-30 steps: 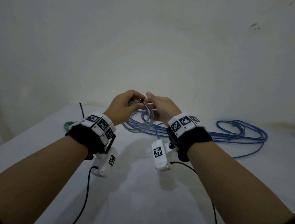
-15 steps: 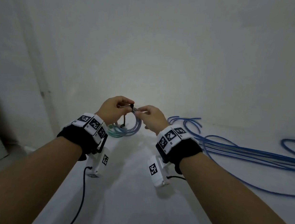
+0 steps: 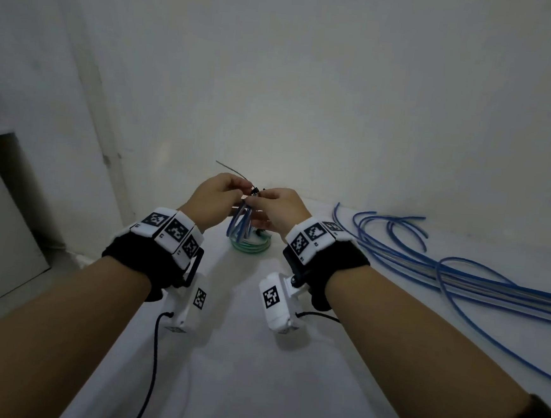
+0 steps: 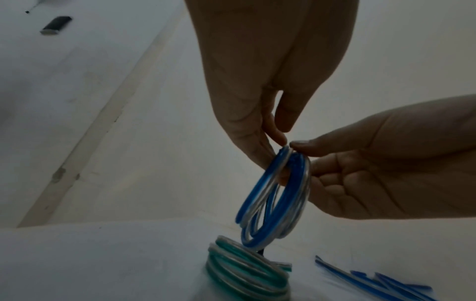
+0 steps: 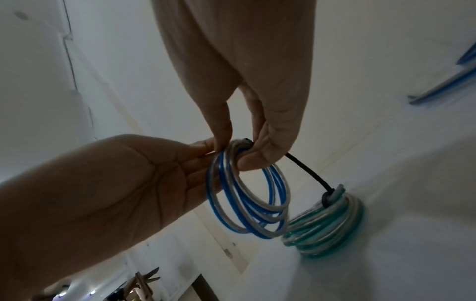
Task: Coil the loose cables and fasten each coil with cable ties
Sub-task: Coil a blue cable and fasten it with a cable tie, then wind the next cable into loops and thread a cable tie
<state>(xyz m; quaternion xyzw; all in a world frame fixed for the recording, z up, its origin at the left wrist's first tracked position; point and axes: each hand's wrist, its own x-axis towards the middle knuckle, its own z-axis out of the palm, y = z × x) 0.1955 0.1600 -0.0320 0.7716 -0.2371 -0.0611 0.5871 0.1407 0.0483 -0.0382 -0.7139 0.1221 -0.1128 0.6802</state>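
A white table (image 3: 247, 388) fills the lower part of the head view, set against a pale wall (image 3: 310, 79). On the right of the table lie the loose cables (image 3: 460, 276), long blue strands fanning out in open curves, well apart from the hands.

Both forearms reach in over the table, each with a black wrist strap (image 3: 138, 257) and white marker blocks. The left hand (image 3: 214, 200) and the right hand (image 3: 282, 209) meet above the far part of the table, fingertips almost touching.

Between them hangs the blue coil (image 4: 275, 195), a small ring of blue and clear loops, held upright and off the table. From the left wrist view the left hand's fingertips pinch the top of the coil. From the right wrist view the right hand's thumb and forefinger are curled tight on the same top spot of the coil, where a black cable tie (image 3: 253, 191) wraps the loops. The tie's thin tail (image 3: 231, 169) sticks up and to the left above the left hand.

Just under the hanging coil, on the table, sits a green coil (image 5: 327, 224), lying flat, bound with its own black tie (image 5: 327, 198), whose tail arcs up toward the right hand.
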